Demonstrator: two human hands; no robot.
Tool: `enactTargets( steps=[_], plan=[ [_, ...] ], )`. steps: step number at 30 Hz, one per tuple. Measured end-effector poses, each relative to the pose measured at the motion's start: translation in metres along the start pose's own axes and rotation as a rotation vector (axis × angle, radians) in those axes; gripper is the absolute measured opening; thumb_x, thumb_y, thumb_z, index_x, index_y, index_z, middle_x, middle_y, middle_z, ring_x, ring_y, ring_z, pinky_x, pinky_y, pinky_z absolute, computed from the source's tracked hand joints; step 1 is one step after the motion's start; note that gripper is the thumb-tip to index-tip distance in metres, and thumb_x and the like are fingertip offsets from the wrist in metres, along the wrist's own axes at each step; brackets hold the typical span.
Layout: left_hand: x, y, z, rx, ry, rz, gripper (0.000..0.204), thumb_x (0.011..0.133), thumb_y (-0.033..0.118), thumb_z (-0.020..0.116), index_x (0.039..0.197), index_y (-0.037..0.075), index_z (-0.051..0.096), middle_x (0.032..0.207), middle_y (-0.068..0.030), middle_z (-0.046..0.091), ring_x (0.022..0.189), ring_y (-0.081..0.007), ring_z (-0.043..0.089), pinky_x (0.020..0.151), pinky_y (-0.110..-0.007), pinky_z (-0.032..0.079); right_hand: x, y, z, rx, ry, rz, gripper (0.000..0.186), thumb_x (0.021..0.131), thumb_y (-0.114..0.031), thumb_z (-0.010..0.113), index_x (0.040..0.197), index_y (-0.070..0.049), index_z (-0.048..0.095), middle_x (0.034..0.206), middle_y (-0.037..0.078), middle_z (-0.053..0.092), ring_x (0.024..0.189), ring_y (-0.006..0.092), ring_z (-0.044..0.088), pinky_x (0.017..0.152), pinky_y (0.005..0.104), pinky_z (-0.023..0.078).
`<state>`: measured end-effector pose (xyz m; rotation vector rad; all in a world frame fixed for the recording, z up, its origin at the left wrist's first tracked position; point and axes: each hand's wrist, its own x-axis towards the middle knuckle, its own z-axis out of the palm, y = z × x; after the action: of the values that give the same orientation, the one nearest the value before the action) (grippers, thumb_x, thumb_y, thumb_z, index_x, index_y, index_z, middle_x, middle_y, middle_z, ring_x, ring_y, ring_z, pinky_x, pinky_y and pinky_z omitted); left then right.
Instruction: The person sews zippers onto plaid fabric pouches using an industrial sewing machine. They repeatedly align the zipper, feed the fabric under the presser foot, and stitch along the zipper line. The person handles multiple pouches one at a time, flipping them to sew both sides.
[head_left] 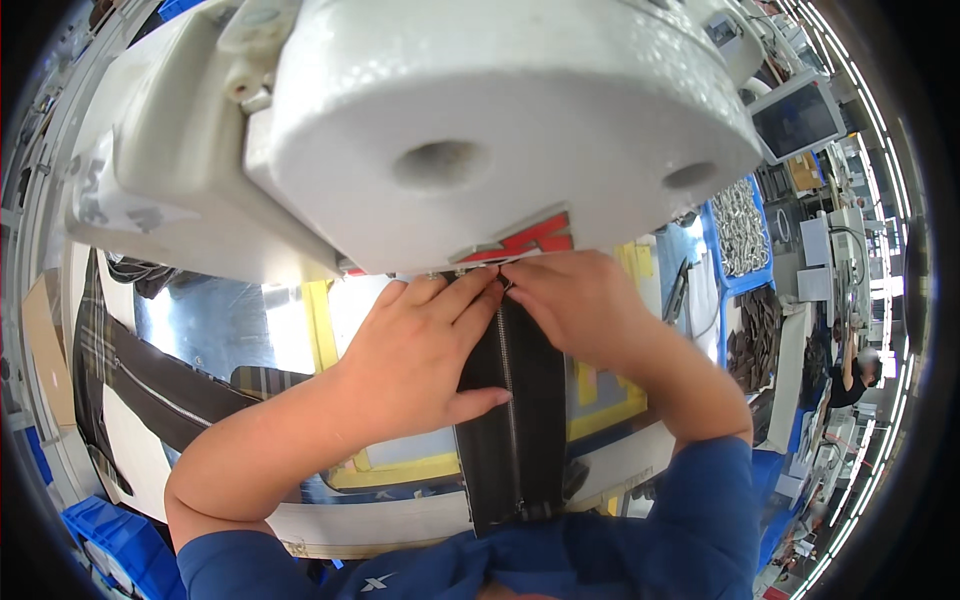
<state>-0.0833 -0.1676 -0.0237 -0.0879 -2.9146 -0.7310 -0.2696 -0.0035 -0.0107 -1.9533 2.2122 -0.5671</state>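
A black fabric strip with a metal zipper point(507, 400) runs from my body toward the underside of a large white machine head point(520, 120), which looks like a sewing machine. My left hand point(425, 345) lies over the strip's left side, fingers stretched forward and thumb out toward the zipper. At the strip's far end, my right hand point(575, 300) has thumb and fingers pinched together at the zipper. The fingertips of both hands nearly meet there, just below the machine head. Exactly what lies between them is partly hidden.
Another dark zippered piece point(160, 392) lies at the left. On the right stand a blue bin of silver metal parts point(740, 230) and a heap of dark brown pieces point(755, 340). A dark hand tool point(679, 292) rests nearby. A blue crate point(115, 545) sits lower left; a person point(850, 380) is far right.
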Motion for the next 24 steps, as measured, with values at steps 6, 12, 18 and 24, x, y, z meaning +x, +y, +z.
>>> enactTargets(
  steps=[6,12,18,24],
  plan=[
    [0.003,0.000,-0.004,-0.092,-0.038,-0.050,0.089,0.079,0.055,0.085,0.145,0.000,0.064,0.154,-0.0177,0.059,0.125,-0.0357,0.062,0.107,-0.047,0.047,-0.006,0.004,0.012,-0.053,0.075,-0.075,0.028,0.092,-0.008,0.070,0.118,0.001,0.075,0.110,0.012,0.074,0.096,0.0315,0.072,0.091,0.0431,0.059],
    [0.003,-0.006,0.003,-0.221,0.020,-0.061,0.083,0.078,0.049,0.088,0.141,0.000,0.067,0.151,-0.0166,0.062,0.125,-0.0346,0.064,0.105,-0.045,0.047,0.001,0.001,0.001,-0.035,0.006,-0.070,0.026,0.092,-0.011,0.070,0.116,0.001,0.071,0.107,0.012,0.070,0.098,0.0309,0.069,0.090,0.0436,0.057],
    [0.002,-0.005,0.003,-0.220,0.078,-0.054,0.079,0.077,0.044,0.089,0.138,-0.001,0.069,0.147,-0.0170,0.065,0.121,-0.0335,0.067,0.103,-0.044,0.047,0.001,0.002,0.002,-0.051,0.045,-0.100,0.023,0.093,-0.013,0.070,0.113,0.000,0.070,0.104,0.011,0.068,0.096,0.0305,0.068,0.088,0.0444,0.054],
    [0.006,-0.013,-0.005,-0.391,-0.004,-0.108,0.076,0.076,0.040,0.090,0.135,-0.004,0.069,0.144,-0.0219,0.068,0.124,-0.0366,0.069,0.104,-0.047,0.051,0.002,0.004,0.008,-0.091,0.090,-0.107,0.020,0.092,-0.015,0.071,0.108,-0.002,0.071,0.099,0.009,0.068,0.095,0.0288,0.069,0.089,0.0440,0.053]
  ],
)
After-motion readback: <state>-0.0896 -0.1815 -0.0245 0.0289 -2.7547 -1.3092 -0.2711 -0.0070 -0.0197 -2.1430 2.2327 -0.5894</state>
